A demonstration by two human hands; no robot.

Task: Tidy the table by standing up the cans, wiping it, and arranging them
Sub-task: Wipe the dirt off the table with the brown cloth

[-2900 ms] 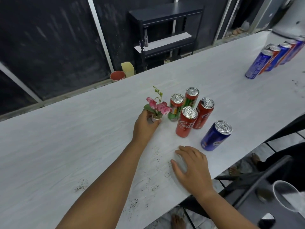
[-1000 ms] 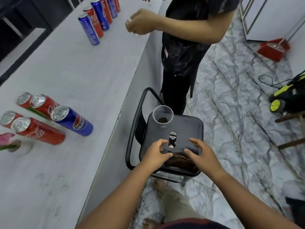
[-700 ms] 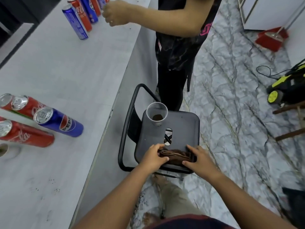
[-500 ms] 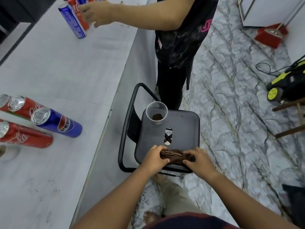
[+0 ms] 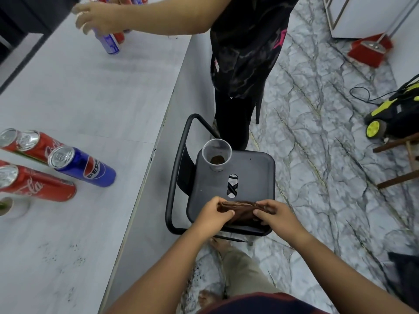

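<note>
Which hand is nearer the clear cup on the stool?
Left. The left hand holds one end of the brown cloth on the side of the stool where the clear cup stands; the right hand holds the other end, farther across the seat.

Caught only part of the pot (image 5: 5, 207) left of the Pepsi can (image 5: 86, 168); lost a farther can (image 5: 110, 43) beneath a blurred hand (image 5: 97, 17).

On the black metal stool (image 5: 254, 177): brown folded cloth (image 5: 241, 210) nearest me, clear plastic cup (image 5: 216, 155) behind; white table (image 5: 90, 98) left.
</note>
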